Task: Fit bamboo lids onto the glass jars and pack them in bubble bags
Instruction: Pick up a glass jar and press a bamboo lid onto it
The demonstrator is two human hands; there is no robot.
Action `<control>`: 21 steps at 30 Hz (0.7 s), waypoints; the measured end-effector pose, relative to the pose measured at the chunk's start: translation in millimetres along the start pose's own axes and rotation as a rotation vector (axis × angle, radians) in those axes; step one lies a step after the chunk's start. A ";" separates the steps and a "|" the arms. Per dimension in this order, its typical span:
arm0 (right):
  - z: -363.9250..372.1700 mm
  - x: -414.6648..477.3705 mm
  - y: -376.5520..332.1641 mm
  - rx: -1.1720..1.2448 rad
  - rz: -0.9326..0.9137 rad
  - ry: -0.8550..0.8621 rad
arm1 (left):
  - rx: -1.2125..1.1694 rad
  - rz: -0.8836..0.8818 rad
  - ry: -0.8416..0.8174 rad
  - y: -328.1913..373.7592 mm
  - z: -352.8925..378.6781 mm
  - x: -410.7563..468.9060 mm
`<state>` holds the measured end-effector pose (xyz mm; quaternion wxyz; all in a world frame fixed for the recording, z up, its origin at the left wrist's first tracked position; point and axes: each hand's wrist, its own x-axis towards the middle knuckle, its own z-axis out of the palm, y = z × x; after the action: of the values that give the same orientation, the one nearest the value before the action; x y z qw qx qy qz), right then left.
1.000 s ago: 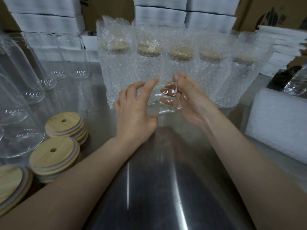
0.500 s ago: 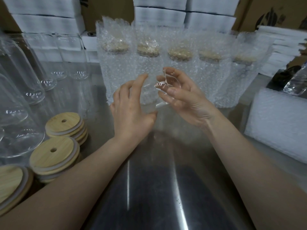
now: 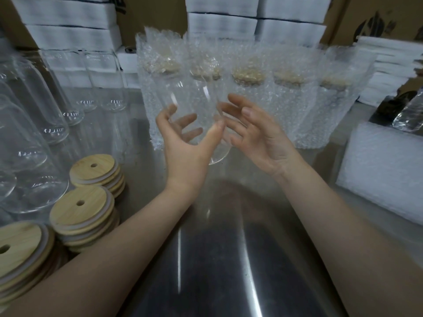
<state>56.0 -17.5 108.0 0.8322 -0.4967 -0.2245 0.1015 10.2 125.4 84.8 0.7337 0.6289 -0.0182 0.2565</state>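
The jar [image 3: 194, 97] was clear glass with no lid on it. It was up in the air above the surface [image 3: 217, 248], in front of the bagged jars [image 3: 293, 106]. The left hand [image 3: 183, 145] held the jar, with its fingers and thumb curled round the glass. The right hand [image 3: 258, 133] was just beside the jar, with its fingers spread and mostly straight. I could not tell if it touched the glass.

The bagged jars stood in a row behind the hands, each with a lid on. Three stacks of lids [image 3: 91, 172] lay on the left. Behind them stood bare jars [image 3: 27, 133]. A white foam pad [image 3: 384, 175] lay on the right. White boxes [image 3: 219, 24] were piled at the back.
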 end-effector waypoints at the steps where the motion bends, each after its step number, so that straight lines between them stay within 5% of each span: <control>1: 0.3 -0.1 2.2 -0.026 0.000 0.009 | -0.087 -0.066 0.008 4.6 2.0 0.0; 9: 15.3 -4.1 6.5 -0.194 -0.015 -0.008 | -0.585 -0.524 -0.015 27.4 2.9 5.8; 21: 37.2 -13.2 14.2 -0.606 -0.176 -0.040 | -0.789 -0.559 0.056 23.5 1.0 0.4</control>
<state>27.6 13.3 107.1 0.6472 -0.6987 -0.3031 -0.0326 1.5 126.4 106.6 0.9573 0.2762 0.0753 0.0400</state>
